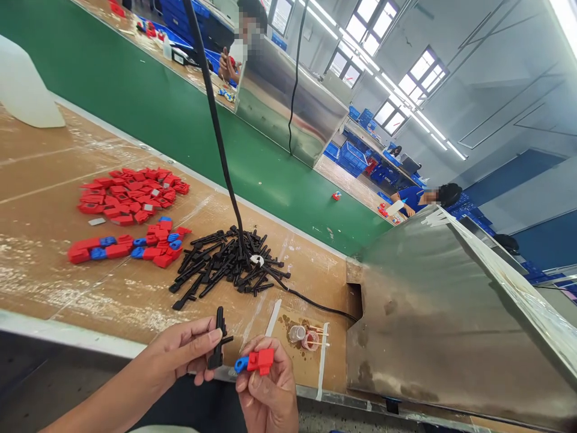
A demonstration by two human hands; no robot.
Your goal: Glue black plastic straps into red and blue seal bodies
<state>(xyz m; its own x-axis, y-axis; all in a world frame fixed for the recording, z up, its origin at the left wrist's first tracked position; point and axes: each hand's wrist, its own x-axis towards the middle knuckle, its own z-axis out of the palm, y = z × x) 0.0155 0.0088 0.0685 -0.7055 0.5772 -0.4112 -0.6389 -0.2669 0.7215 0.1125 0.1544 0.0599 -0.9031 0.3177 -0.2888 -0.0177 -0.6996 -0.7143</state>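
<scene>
My left hand (pixel 184 352) pinches a black gun-shaped plastic piece (pixel 218 346) upright between thumb and fingers. Just to its right, my right hand (pixel 270 391) grips a red-and-blue plastic toy part (pixel 259 361), whose blue ring-like end points at the black piece. A small gap separates the two parts. Beyond the hands lies a pile of similar black pieces (pixel 225 261). Left of that pile, red-and-blue toy parts (pixel 130 245) are laid out in rows, with a heap of loose red pieces (pixel 130 195) behind them.
On the right of the bench (pixel 234 325) are small clear cups (pixel 310 340) with cotton swabs. A black cable (pixel 220 132) hangs down into the black pile. A metal panel (pixel 428 325) borders the right, a green divider (pixel 180 114) the back. Two people sit at benches beyond.
</scene>
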